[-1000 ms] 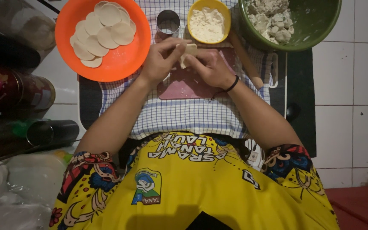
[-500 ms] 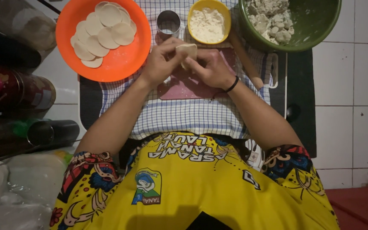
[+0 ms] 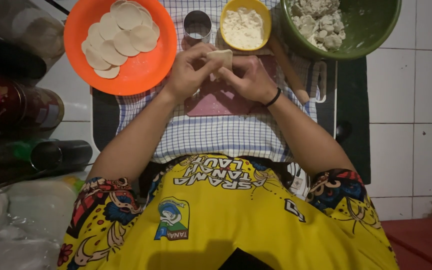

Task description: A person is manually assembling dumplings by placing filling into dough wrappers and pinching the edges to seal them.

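Both of my hands meet over a pink board (image 3: 216, 102) on a checked cloth (image 3: 216, 135). Between them is a pale folded dough wrapper (image 3: 222, 57). My left hand (image 3: 188, 70) pinches its left side, and my right hand (image 3: 251, 77), with a black band at the wrist, pinches its right side. Just beyond the hands stand a small metal cup (image 3: 197, 25) and a yellow bowl of white flour (image 3: 244, 27). An orange plate (image 3: 141, 72) at the far left carries several round flat dough wrappers (image 3: 118, 37).
A green bowl (image 3: 371, 30) with pale lumpy filling sits at the far right, and a wooden rolling pin (image 3: 288, 70) lies beside it. Dark bottles and jars (image 3: 26, 110) and plastic bags crowd the left side. White floor tiles (image 3: 411, 100) are on the right.
The wrapper has been lifted slightly and folded more between my fingers. My hands have shifted only a little.
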